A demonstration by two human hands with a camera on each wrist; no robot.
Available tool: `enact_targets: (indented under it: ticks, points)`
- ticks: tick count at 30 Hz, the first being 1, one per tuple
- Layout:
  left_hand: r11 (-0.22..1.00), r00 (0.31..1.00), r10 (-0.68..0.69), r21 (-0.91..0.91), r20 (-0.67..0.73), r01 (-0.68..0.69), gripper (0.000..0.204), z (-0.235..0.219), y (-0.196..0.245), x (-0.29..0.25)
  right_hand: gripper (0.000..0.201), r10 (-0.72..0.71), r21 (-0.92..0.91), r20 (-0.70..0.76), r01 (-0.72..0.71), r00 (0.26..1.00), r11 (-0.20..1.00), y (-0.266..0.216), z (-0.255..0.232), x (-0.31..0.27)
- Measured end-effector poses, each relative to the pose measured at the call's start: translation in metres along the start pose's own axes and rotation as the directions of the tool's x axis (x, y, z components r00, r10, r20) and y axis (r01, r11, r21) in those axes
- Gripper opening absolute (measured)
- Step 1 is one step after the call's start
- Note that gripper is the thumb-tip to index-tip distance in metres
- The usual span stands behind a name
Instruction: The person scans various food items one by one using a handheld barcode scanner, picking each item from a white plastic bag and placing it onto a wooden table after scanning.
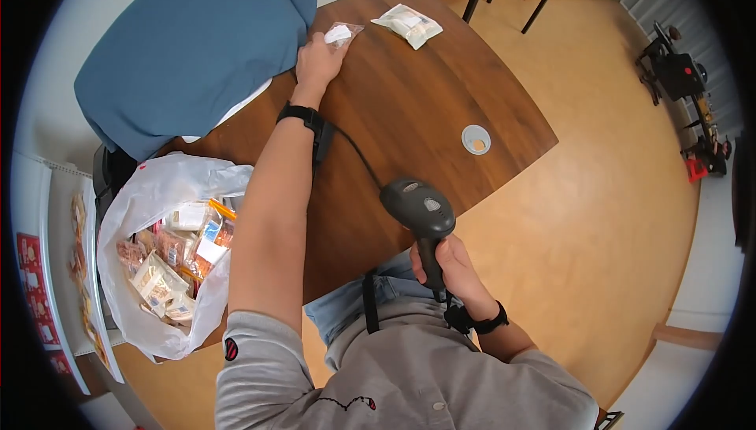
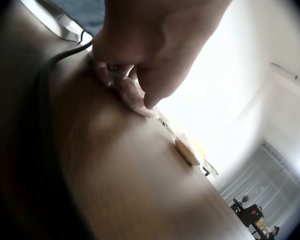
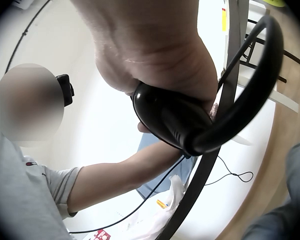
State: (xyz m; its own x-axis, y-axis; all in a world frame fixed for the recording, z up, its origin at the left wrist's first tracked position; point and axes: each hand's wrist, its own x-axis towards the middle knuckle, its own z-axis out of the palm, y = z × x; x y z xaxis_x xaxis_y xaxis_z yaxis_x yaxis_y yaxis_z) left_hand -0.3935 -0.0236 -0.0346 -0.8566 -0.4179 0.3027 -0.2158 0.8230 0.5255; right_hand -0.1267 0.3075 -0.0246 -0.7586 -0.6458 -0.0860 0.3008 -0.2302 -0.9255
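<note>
At the far side of the brown table (image 1: 472,91), my left hand (image 1: 316,61) grips a small clear plastic packet (image 1: 340,35) with a white label on top. In the left wrist view the packet (image 2: 132,94) shows low between fingers and thumb, close over the wood; its contents are partly hidden. My right hand (image 1: 461,272) holds a black barcode scanner (image 1: 417,205) by its handle near the front edge, its head over the table. The right wrist view shows the handle's butt (image 3: 165,117) and its thick cable. A white-and-clear food packet (image 1: 409,25) lies right of the left hand.
A white plastic bag (image 1: 118,272) full of packaged food stands at the left. Blue cloth (image 1: 197,44) covers a bulky thing at the back left. A round disc (image 1: 476,139) lies near the table's right edge. The scanner's cable (image 1: 358,150) crosses the tabletop.
</note>
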Motion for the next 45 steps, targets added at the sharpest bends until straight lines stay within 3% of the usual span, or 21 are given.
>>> enact_targets:
  ticks: [4, 7, 9, 10, 11, 16, 20, 23, 26, 33, 35, 36, 37, 39, 40, 41, 42, 45]
  points:
    - [0.985, 0.987, -0.152, -0.094, -0.058, 0.146, 0.053, -0.013, 0.003, -0.023, 0.057, 0.005, -0.008, 0.001, -0.005, 1.0, 1.0, 0.0, 0.002, 0.006]
    - [0.997, 0.995, -0.068, -0.043, -0.07, 0.065, 0.045, -0.024, -0.007, -0.042, 0.058, 0.002, -0.011, 0.005, -0.002, 1.0, 1.0, -0.001, 0.001, 0.01]
    - [0.955, 1.0, -0.011, -0.296, -0.003, 0.01, 0.043, -0.039, -0.015, -0.067, 0.058, 0.008, 0.01, -0.003, -0.008, 1.0, 1.0, 0.0, 0.004, 0.014]
    - [0.908, 0.998, -0.047, -0.414, 0.044, 0.061, 0.046, -0.047, -0.017, -0.083, 0.058, -0.004, 0.015, -0.01, 0.004, 1.0, 1.0, -0.001, 0.005, 0.016]
    - [0.917, 0.999, 0.016, -0.4, 0.043, 0.003, 0.045, -0.051, -0.023, -0.098, 0.058, -0.014, 0.018, -0.015, 0.014, 1.0, 1.0, -0.002, 0.008, 0.018]
    - [0.922, 0.998, 0.049, -0.386, 0.028, -0.034, 0.043, -0.109, -0.003, -0.191, 0.059, -0.048, -0.033, 0.033, 0.049, 0.998, 0.998, -0.004, 0.016, 0.021]
    - [0.856, 0.998, -0.032, -0.514, 0.046, 0.051, 0.042, -0.125, 0.0, -0.245, 0.056, -0.027, -0.081, 0.065, 0.032, 0.997, 0.996, -0.008, 0.032, 0.021]
    - [0.909, 0.995, -0.078, -0.414, -0.059, 0.047, 0.041, -0.137, 0.013, -0.266, 0.052, -0.024, -0.074, 0.131, 0.034, 0.991, 0.997, -0.011, 0.046, 0.018]
    - [0.906, 0.977, 0.0, -0.414, -0.214, -0.091, 0.039, -0.137, 0.014, -0.276, 0.049, 0.005, -0.1, 0.198, 0.015, 0.98, 0.995, -0.003, 0.052, 0.018]
    - [0.896, 0.945, 0.051, -0.403, -0.323, -0.186, 0.037, -0.153, 0.004, -0.289, 0.057, 0.017, -0.089, 0.204, 0.001, 0.979, 0.996, -0.002, 0.058, 0.015]
    - [0.918, 0.945, 0.032, -0.365, -0.324, -0.156, 0.038, -0.171, -0.011, -0.3, 0.062, -0.017, -0.045, 0.135, 0.024, 0.991, 0.999, 0.001, 0.056, 0.016]
    - [0.898, 0.942, -0.073, -0.433, -0.328, -0.082, 0.039, -0.189, -0.014, -0.307, 0.081, -0.008, -0.151, 0.091, 0.022, 0.996, 0.988, 0.003, 0.056, 0.017]
    - [0.865, 0.931, -0.172, -0.501, -0.323, -0.014, 0.04, -0.207, -0.019, -0.313, 0.081, -0.002, -0.144, 0.097, 0.016, 0.995, 0.989, 0.003, 0.056, 0.019]
    - [0.918, 0.872, -0.301, -0.365, -0.386, 0.155, 0.039, -0.249, -0.041, -0.323, 0.082, 0.01, -0.155, 0.091, 0.004, 0.996, 0.988, 0.002, 0.053, 0.022]
    - [0.87, 0.843, -0.376, -0.46, -0.384, 0.179, 0.042, -0.27, -0.06, -0.326, 0.081, 0.006, -0.178, 0.107, 0.014, 0.994, 0.984, 0.003, 0.051, 0.024]
    - [0.907, 0.815, -0.351, -0.385, -0.461, 0.173, 0.043, -0.289, -0.086, -0.325, 0.081, 0.01, -0.179, 0.108, 0.01, 0.994, 0.984, 0.004, 0.051, 0.025]
    - [0.912, 0.788, -0.264, -0.411, -0.556, 0.015, 0.042, -0.304, -0.111, -0.319, 0.081, 0.017, -0.169, 0.099, 0.0, 0.995, 0.986, 0.004, 0.052, 0.025]
    - [0.937, 0.841, -0.189, -0.348, -0.507, 0.001, 0.036, -0.345, -0.16, -0.309, 0.074, 0.024, -0.127, 0.115, -0.009, 0.993, 0.992, 0.006, 0.052, 0.025]
